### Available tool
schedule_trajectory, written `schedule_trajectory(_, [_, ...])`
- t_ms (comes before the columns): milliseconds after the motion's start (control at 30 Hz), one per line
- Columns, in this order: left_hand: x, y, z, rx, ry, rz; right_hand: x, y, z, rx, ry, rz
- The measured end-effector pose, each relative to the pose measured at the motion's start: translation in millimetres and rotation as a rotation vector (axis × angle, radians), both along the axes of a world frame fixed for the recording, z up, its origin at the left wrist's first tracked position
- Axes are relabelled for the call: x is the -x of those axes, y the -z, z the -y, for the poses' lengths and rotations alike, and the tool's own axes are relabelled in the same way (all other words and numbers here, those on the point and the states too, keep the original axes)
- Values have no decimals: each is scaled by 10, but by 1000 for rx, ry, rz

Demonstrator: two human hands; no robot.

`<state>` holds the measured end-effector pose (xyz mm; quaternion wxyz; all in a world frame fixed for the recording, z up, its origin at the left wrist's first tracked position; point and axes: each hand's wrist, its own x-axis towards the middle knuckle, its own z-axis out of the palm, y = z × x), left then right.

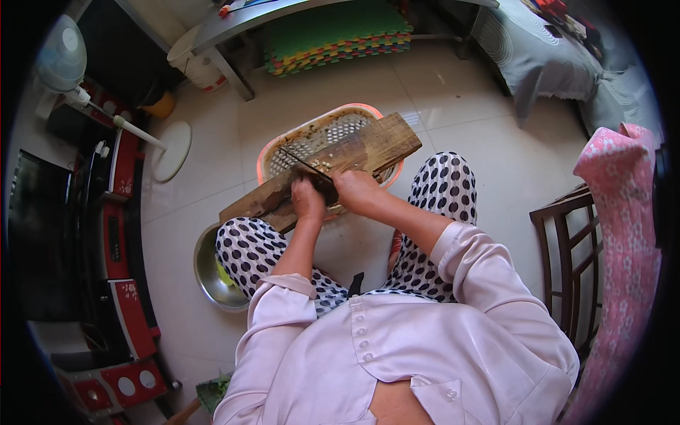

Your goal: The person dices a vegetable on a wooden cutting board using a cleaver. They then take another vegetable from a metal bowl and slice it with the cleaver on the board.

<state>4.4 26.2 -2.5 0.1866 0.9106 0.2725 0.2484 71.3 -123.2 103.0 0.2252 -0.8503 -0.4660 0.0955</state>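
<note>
A worn wooden board [372, 141] lies slantwise across an oval plastic basket with an orange rim [258, 166] and a perforated bottom. My right hand [355, 190] is closed around the handle end of a knife [305, 163], whose dark blade points up and left over the board. Small pale chopped pieces [321, 165] lie beside the blade. My left hand [308, 199] rests on the board just left of the knife, fingers bent down over something dark; what it holds is hidden.
Beside my left knee stands a metal bowl [204, 273] with something yellow-green inside. A fan's round base [171, 151] is at the left, a bucket [196, 64] and foam mats [340, 32] lie beyond, and a dark wooden chair [566, 255] stands right.
</note>
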Motion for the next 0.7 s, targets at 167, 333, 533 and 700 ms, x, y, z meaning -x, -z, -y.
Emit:
schedule_trajectory(167, [110, -116, 57, 3, -28, -32, 11, -72, 73, 5, -6, -66])
schedule_trajectory(333, [117, -79, 13, -73, -68, -69, 76, -107, 159, 45, -48, -5])
schedule_trajectory(533, [117, 51, -71, -17, -71, -185, 104, -81, 140, 5, -116, 41])
schedule_trajectory(700, [107, 105, -57, 2, -77, -33, 36, -16, 35, 19, -68, 23])
